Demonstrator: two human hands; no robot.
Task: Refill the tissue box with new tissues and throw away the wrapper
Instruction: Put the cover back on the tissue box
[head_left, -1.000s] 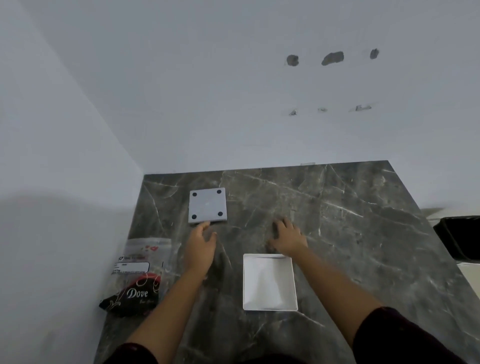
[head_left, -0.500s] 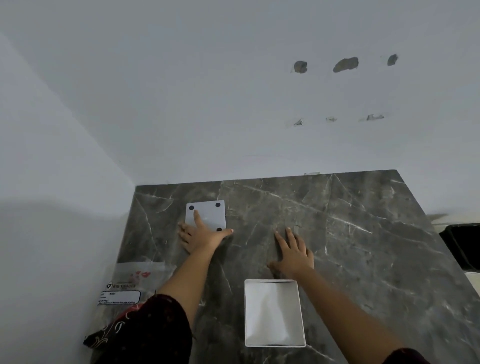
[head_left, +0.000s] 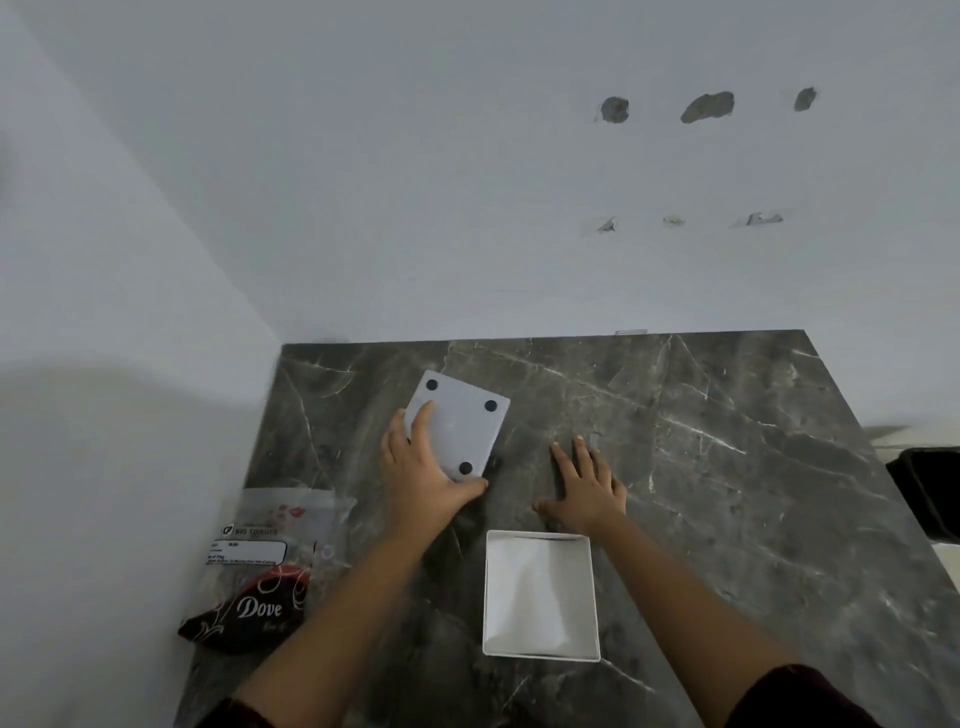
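The white tissue box (head_left: 540, 597) lies open side up near the front of the dark marble counter (head_left: 727, 467), and its inside looks empty. Its flat white base plate (head_left: 460, 426), with black round feet, is tilted up off the counter; my left hand (head_left: 421, 478) grips its near left corner, thumb under the near edge. My right hand (head_left: 589, 488) rests flat on the counter just beyond the box, fingers spread, holding nothing. At the counter's left edge lies a clear plastic tissue pack (head_left: 270, 535) with a printed label.
A dark red and black Dove packet (head_left: 249, 613) lies on the near end of the tissue pack. A black bin (head_left: 930, 488) stands past the counter's right edge. White walls close off the back and left.
My left hand reached onto the base plate, gripped it and lifted one side, turning it clockwise. My right hand stayed flat beyond the box.
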